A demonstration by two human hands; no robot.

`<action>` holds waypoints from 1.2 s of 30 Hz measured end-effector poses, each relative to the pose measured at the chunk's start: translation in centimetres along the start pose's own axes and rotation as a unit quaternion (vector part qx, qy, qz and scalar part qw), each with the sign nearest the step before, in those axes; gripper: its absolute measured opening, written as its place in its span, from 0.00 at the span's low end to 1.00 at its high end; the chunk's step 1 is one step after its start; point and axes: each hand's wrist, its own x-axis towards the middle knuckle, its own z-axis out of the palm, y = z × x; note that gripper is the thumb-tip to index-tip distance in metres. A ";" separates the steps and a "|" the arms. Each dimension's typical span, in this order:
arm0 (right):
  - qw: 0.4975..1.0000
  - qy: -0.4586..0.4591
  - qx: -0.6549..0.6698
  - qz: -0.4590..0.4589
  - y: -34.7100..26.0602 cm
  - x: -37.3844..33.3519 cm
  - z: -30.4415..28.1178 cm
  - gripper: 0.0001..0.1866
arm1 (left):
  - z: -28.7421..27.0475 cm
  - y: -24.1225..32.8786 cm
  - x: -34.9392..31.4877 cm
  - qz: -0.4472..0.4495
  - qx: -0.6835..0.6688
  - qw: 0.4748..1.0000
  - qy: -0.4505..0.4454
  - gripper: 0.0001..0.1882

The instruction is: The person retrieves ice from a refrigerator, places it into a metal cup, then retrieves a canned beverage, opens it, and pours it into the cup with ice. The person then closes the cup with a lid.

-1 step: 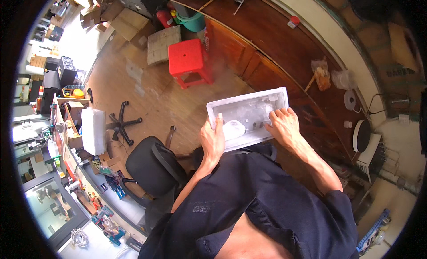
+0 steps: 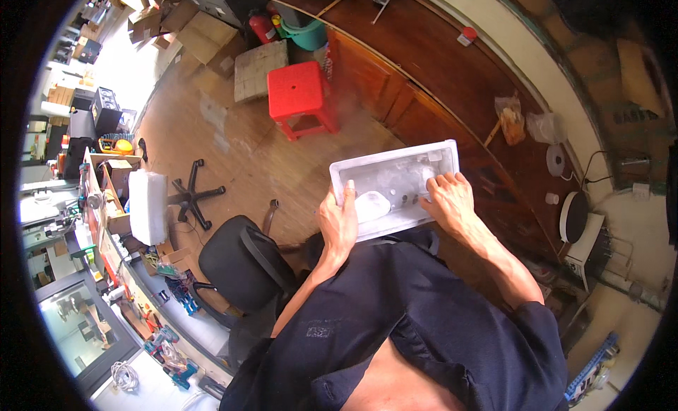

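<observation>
A white rectangular tray (image 2: 392, 157) with raised walls is tilted in front of my body at waist height. My left hand (image 2: 339, 217) grips its left end, with the thumb over the rim and the other fingers hidden behind the wall. At the near right corner, my right hand (image 2: 450, 199) reaches over the tray with bent, closed fingers; whatever lies beneath them is hidden. Inside, beside my left thumb, sits a rounded white piece (image 2: 372, 205). Several small dark round spots and pale patches mark the tray's floor.
Beyond the tray stands a red plastic stool (image 2: 295, 90). A black office chair (image 2: 244, 263) is close on my left, near a cluttered workbench (image 2: 116, 259). Along the right runs a brown wooden counter (image 2: 438, 65) bearing plastic bags (image 2: 510, 120). Cardboard boxes (image 2: 205, 38) lie farther off.
</observation>
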 end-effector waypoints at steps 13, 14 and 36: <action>0.999 -0.033 -0.013 0.038 -1.3 2.7 4.2 0.12 | -0.1 -1.0 1.8 0.006 -0.016 0.999 -0.029 0.23; 0.998 -0.050 -0.003 0.040 -1.4 2.8 4.0 0.15 | 0.1 -1.2 1.9 0.007 -0.008 0.999 -0.034 0.23; 0.992 0.032 -0.022 0.120 -3.1 1.4 6.2 0.10 | 0.5 -1.3 2.5 0.050 0.032 0.998 -0.037 0.21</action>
